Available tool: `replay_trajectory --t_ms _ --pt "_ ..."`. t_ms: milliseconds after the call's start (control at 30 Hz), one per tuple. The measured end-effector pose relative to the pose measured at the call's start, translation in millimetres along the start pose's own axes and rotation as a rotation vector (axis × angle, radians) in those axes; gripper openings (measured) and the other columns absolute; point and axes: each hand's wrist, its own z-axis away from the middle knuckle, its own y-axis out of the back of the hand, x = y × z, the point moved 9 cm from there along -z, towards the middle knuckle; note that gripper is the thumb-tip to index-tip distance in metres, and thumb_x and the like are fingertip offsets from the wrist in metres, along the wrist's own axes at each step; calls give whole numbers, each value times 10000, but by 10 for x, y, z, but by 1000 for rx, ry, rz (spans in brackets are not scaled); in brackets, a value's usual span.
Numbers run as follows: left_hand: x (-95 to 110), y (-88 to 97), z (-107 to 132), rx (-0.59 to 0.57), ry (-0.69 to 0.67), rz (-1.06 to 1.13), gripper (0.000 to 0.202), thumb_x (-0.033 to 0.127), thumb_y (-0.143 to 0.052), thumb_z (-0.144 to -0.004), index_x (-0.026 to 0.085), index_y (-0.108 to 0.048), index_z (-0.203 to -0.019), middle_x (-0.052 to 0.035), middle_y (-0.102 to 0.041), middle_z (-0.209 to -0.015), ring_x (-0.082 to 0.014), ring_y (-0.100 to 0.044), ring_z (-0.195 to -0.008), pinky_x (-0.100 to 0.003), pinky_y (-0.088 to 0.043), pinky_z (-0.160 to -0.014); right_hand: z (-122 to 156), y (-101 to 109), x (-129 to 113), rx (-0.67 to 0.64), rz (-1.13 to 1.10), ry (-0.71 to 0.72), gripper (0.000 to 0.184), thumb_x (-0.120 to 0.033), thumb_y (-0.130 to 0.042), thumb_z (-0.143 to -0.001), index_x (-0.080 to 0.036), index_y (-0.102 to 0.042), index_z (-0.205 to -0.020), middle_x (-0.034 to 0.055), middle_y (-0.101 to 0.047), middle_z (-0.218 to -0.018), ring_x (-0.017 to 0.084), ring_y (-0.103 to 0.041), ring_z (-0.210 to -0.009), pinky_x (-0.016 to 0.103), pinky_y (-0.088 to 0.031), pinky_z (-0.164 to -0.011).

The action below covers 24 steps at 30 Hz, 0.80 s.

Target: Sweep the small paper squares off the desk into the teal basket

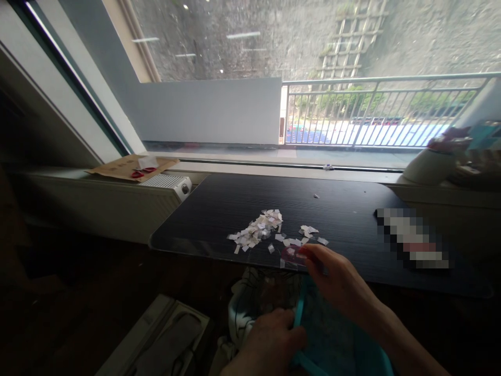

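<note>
My left hand (276,334) is closed around the rim of a turquoise bin (300,313) below the table's front edge. Above the bin, my right hand (332,269) reaches over that edge, fingers together on a flat, purplish, see-through piece (290,254) lying at the tabletop's border. Small paper scraps lie on and around this piece. A larger heap of white and clear scraps (256,230) spreads to the left, and a small cluster of scraps (308,230) sits just beyond my right fingers. My fingertips are partly hidden, and the bin's inside is dim.
The dark table (332,209) stands against a window sill. On its right lies a blurred-out flat object (413,237). Red scissors (143,171) rest on a brown paper envelope (113,168) at left. An open box (164,334) stands low at left; a pale rounded figure (430,159) sits at right.
</note>
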Motion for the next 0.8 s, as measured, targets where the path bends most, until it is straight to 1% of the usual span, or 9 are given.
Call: replay_trajectory --t_ms 67,167,267,333,400,500,600,700,800 --pt "0 12 0 -5 -1 4 329 466 -735 -695 223 -559 -829 -6 -561 -854 -207 -567 -772 -247 -371 -575 -24 -4 3 16 -20 -2 211 -180 -464 -876 -202 -598 -1037 42 -671 -976 158 -626 -849 255 -482 -747" --pt "-2 17 1 -15 -1 7 332 496 -715 -715 221 -568 -828 -7 -560 -839 -200 -568 -754 -242 -362 -554 -138 -32 28 43 -29 4 218 -187 -465 -880 -197 -599 -1051 47 -668 -993 165 -620 -858 263 -474 -749" --pt "-15 6 8 -20 0 -5 329 499 -712 -717 221 -582 -837 -7 -560 -832 -198 -571 -744 -241 -360 -545 -265 -145 23 11 -32 45 232 -191 -457 -888 -198 -606 -1066 47 -668 -980 170 -613 -846 270 -464 -726" --pt "-24 -1 23 -14 1 -4 321 481 -719 -712 221 -588 -847 -9 -563 -839 -201 -575 -752 -245 -368 -559 -297 -206 11 -9 -30 59 233 -187 -459 -888 -201 -612 -1064 45 -666 -968 171 -610 -839 272 -458 -716" --pt "-30 -3 44 -6 0 7 318 478 -717 -712 221 -589 -848 -11 -564 -840 -203 -577 -757 -248 -372 -567 -268 -233 -10 -38 -49 66 223 -184 -462 -890 -207 -614 -1051 37 -663 -952 163 -609 -821 264 -456 -708" --pt "-35 16 65 15 6 31 320 479 -720 -696 223 -580 -827 -7 -553 -828 -204 -569 -754 -248 -368 -562 -143 -220 -38 -102 -99 74 216 -185 -463 -895 -227 -608 -1050 21 -657 -939 147 -609 -809 246 -461 -708" --pt "-46 52 55 42 18 53 285 418 -726 -680 227 -568 -820 -3 -547 -841 -200 -560 -758 -244 -365 -564 -15 -121 -1 -70 -106 56 209 -198 -469 -894 -231 -600 -1054 26 -653 -975 154 -610 -855 250 -470 -746" --pt "-49 30 35 13 7 81 279 411 -721 -681 227 -565 -821 -1 -542 -846 -196 -551 -758 -237 -362 -558 87 -62 38 -16 -88 34 210 -208 -456 -902 -230 -597 -1056 37 -647 -1000 163 -609 -886 261 -475 -769" --pt "-66 -22 29 -39 7 100 299 434 -723 -676 234 -565 -831 4 -531 -847 -197 -542 -761 -236 -360 -557 152 -115 7 -68 -110 46 214 -206 -444 -908 -235 -599 -1053 34 -651 -979 156 -615 -869 255 -484 -766"
